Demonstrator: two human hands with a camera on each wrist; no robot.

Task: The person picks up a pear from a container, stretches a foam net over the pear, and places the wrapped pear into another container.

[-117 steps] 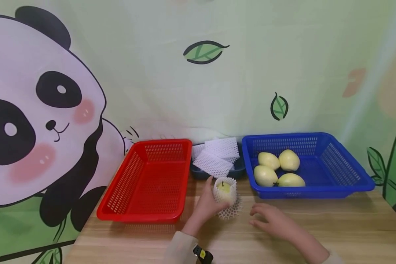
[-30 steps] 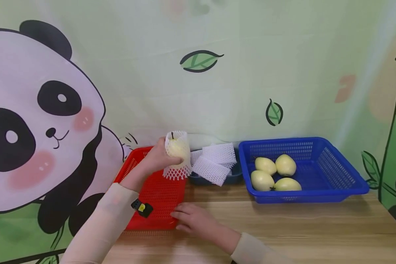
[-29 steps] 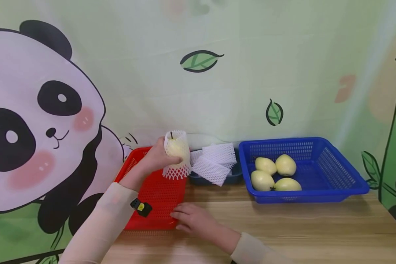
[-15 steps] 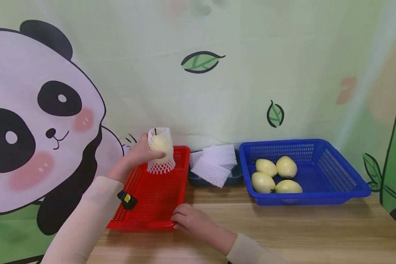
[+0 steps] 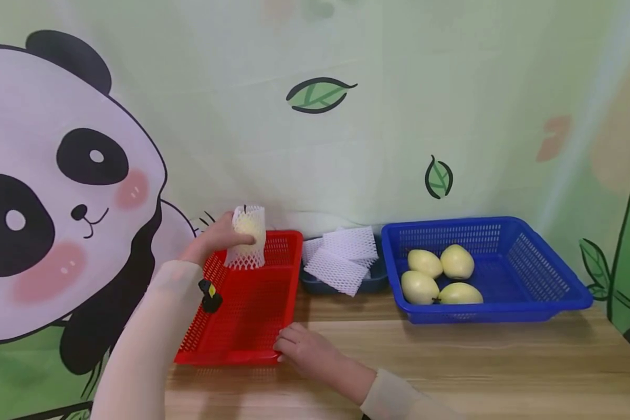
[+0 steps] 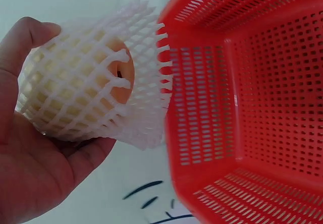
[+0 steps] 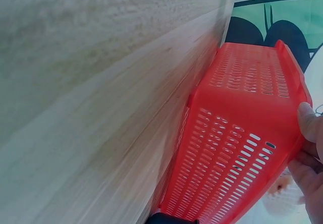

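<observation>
A pale green sheet (image 5: 231, 128) covers the wall behind the table (image 5: 451, 361), with faint creases across it. A large cartoon panda (image 5: 26, 151), white and black with pink cheeks, fills its left side. A wide green leaf (image 5: 321, 95) outlined in black is printed near the middle, and a smaller upright leaf (image 5: 438, 177) lower to the right. Farther right are a faded red mark (image 5: 553, 138), a slanting whitish streak (image 5: 593, 116) and a darker green strip at the edge. The tabletop is light brown with wood grain, and the light is soft.
</observation>
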